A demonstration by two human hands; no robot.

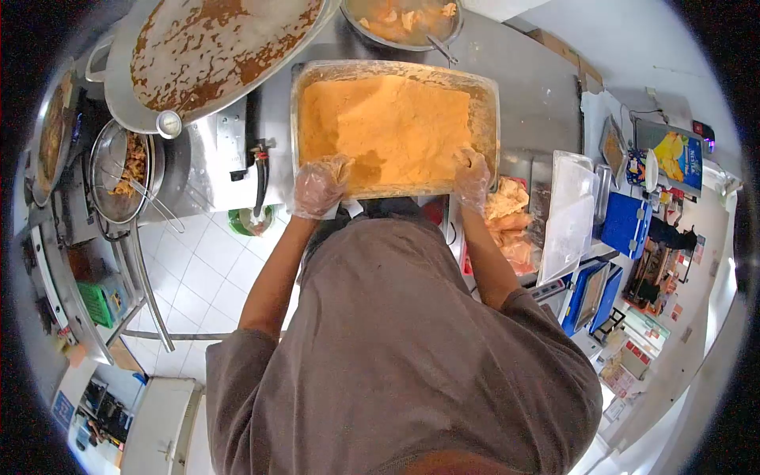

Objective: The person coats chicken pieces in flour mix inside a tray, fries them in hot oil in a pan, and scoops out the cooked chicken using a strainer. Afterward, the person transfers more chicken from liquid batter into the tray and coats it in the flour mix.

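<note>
A large rectangular metal tray [491,103] filled with orange breading flour sits on the steel counter in front of me. My left hand [318,188], in a thin clear glove, rests in the flour at the tray's near left corner, its fingers curled over the flour. My right hand [472,176], also gloved, presses into the flour at the near right edge. Whether either hand holds a piece under the flour is hidden. Raw chicken pieces [511,218] lie just right of the tray.
A big round fryer lid [214,47] and a bowl of marinated chicken [404,20] stand at the back. A wire basket with fried pieces [127,170] is at left. White boards [571,214] and blue containers [625,223] stand at right. White tiled floor below.
</note>
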